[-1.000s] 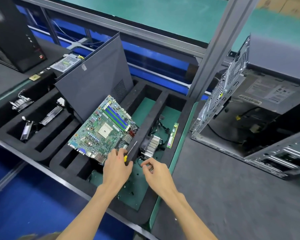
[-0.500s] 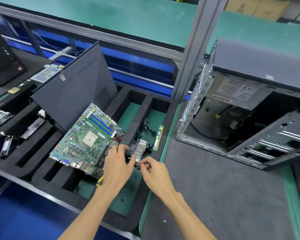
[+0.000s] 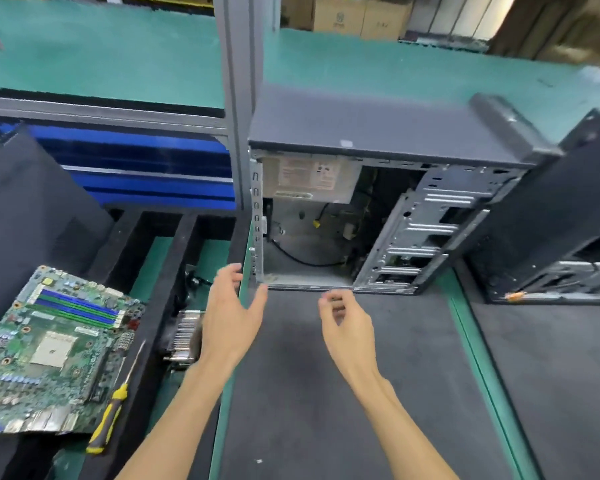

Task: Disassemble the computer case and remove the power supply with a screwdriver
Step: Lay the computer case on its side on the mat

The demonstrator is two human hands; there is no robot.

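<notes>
While both hands hover empty, left hand [image 3: 230, 315] spread, right hand [image 3: 347, 326] loosely curled; computer case [image 3: 378, 140] opp., open-sided.

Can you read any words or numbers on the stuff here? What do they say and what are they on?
None can be read.
Label on the power supply inside the open computer case: print is there, too blurred.
Cardboard boxes at the back: a faint mark, too small.
Motherboard: tiny markings, unreadable.
Screwdriver: no text visible.
</notes>
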